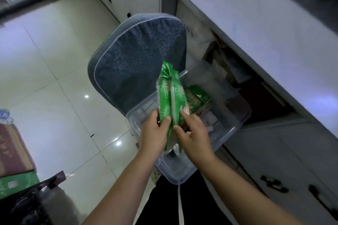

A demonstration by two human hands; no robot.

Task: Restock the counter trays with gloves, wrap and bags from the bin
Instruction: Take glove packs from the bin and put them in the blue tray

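A green plastic packet [169,95] stands nearly upright over the clear plastic bin [236,128]. My left hand [154,133] grips its lower left edge with thumb in front. My right hand [193,133] holds its lower right side, fingers pinching the packet. Inside the bin lie another green packet [198,97] and some pale items I cannot make out. The bin rests on a chair with a blue cushion [135,56]. The counter trays are not in view.
A white counter [256,23] runs along the right, with an open cabinet below it and dark-handled doors [279,186]. Glossy floor tiles [54,78] spread to the left. Boxes and a dark bag [22,184] sit at the lower left.
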